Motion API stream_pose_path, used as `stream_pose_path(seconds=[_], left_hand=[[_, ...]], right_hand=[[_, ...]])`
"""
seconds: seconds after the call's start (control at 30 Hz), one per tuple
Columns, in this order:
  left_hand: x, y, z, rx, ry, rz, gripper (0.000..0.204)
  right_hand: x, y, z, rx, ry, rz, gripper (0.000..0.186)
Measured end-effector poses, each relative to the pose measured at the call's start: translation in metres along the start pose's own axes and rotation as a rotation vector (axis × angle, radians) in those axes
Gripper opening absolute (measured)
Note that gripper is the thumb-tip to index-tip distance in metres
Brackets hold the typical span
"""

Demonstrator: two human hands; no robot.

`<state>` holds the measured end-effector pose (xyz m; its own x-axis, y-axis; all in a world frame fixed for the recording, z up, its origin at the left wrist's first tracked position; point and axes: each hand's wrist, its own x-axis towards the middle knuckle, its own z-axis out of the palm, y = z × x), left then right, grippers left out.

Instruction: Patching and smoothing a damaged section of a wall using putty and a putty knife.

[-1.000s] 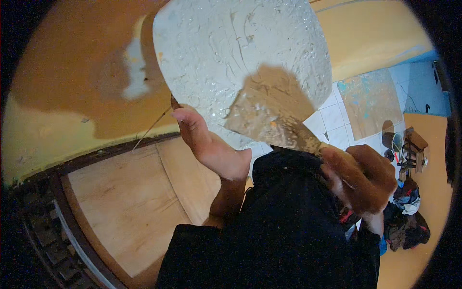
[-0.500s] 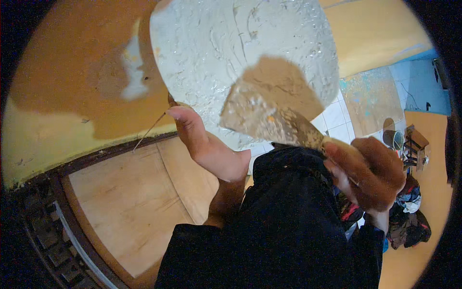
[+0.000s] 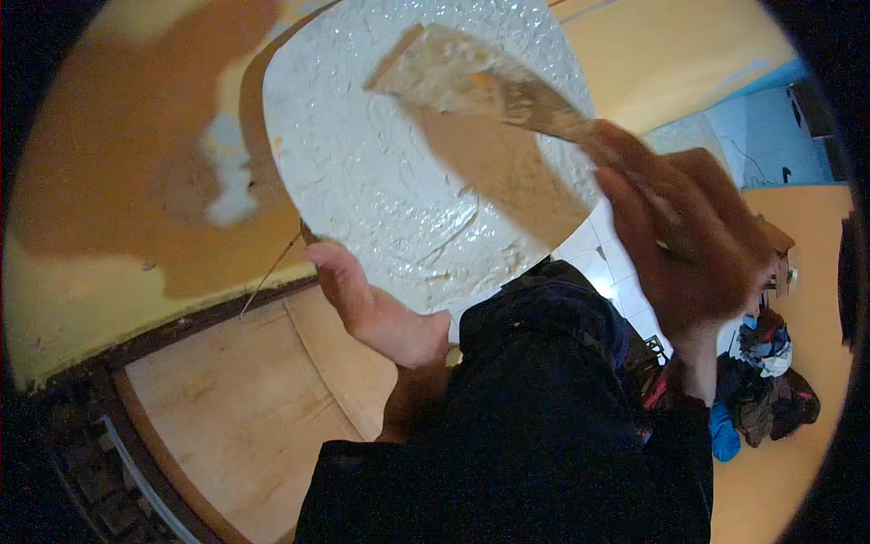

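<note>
Yellow wall (image 3: 68, 322) at left, with a broad darker orange-brown area and an irregular white patch (image 3: 233, 168); below, pale wooden panels (image 3: 240, 412) within a dark frame (image 3: 149, 422); white floor tiles (image 3: 584, 258) near the middle, catching a bright glint of light; second yellow wall (image 3: 671, 63) at upper right, beside a bluish area (image 3: 770, 131); orange wall (image 3: 829, 299) at far right, near heaped dark cloth (image 3: 770, 403) and partly hidden brown wooden furniture (image 3: 778, 238)

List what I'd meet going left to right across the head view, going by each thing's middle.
White wall patch → left hand → smeared scraper → right hand → cloth heap. The white-coated board overlaps several of these, so it's left out.
</note>
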<state>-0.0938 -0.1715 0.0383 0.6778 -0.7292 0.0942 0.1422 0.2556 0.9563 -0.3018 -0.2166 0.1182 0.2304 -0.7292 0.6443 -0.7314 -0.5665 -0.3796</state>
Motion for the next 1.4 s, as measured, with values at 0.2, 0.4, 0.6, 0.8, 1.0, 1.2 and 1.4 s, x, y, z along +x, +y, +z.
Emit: stream_pose_path(seconds=[0.2,0.4,0.6,0.8,1.0,1.2,1.4], left_hand=[[-0.008,0.011,0.015,0.183,0.159,0.094,0.058],[-0.005,-0.005,-0.001,0.282,0.213,0.199,0.056],[-0.006,0.003,0.016,-0.219,0.045,0.017,0.057],[-0.010,-0.003,0.017,-0.133,0.034,0.083,0.059],[-0.002,-0.005,0.008,0.008,0.040,0.228,0.059],[-0.007,-0.011,-0.003,0.229,0.066,0.233,0.060],[-0.006,0.006,0.017,-0.199,0.042,0.087,0.061]], right_hand=[[-0.032,-0.011,-0.007,0.081,-0.164,0.062,0.033],[-0.043,-0.016,-0.021,0.188,-0.205,0.206,0.030],[-0.010,-0.017,-0.012,0.173,-0.029,0.241,0.022],[-0.006,-0.031,0.006,0.203,-0.008,0.207,0.027],[-0.034,-0.039,-0.004,0.239,-0.145,0.027,0.040],[-0.061,-0.026,-0.027,0.200,-0.213,0.009,0.039],[-0.028,-0.026,-0.010,0.238,0.018,0.027,0.033]])
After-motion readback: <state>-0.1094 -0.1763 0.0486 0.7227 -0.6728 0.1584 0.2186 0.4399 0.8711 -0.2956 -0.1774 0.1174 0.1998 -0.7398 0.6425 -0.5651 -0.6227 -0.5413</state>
